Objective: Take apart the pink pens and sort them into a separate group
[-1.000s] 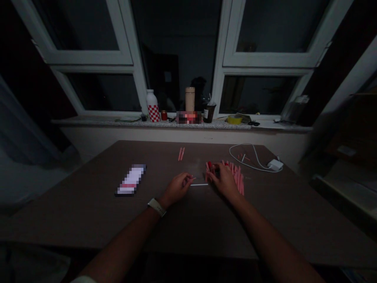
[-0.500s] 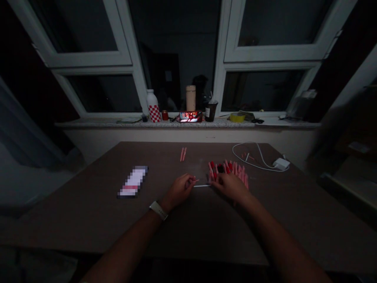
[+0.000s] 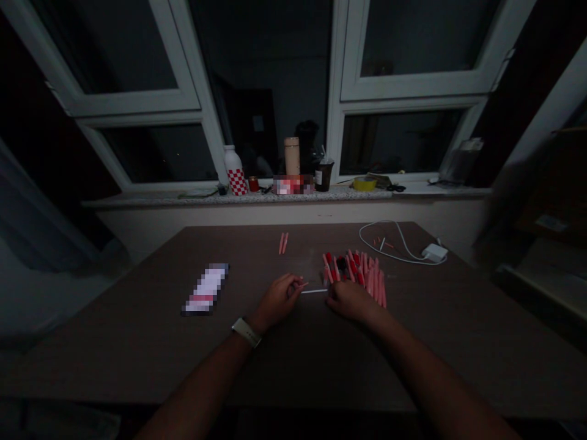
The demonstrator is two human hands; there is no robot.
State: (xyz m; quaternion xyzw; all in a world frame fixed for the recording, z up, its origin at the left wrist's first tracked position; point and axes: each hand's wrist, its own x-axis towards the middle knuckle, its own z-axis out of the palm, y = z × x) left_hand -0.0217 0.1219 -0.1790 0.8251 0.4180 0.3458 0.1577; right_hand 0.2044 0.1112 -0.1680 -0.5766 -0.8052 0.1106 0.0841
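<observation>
I've got the left hand [image 3: 276, 301] pinching a thin pink stick [image 3: 301, 285] (dim light here), the right hand [image 3: 353, 304] lying half-open against the pink pile [image 3: 358, 275]

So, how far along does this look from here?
Looks done: two pink sticks lie apart, beyond the hands. In hand: the left hand pinches a thin pink piece, near a white stick. Left: the large heap of pink sticks by the right hand, probably most of the work.
</observation>
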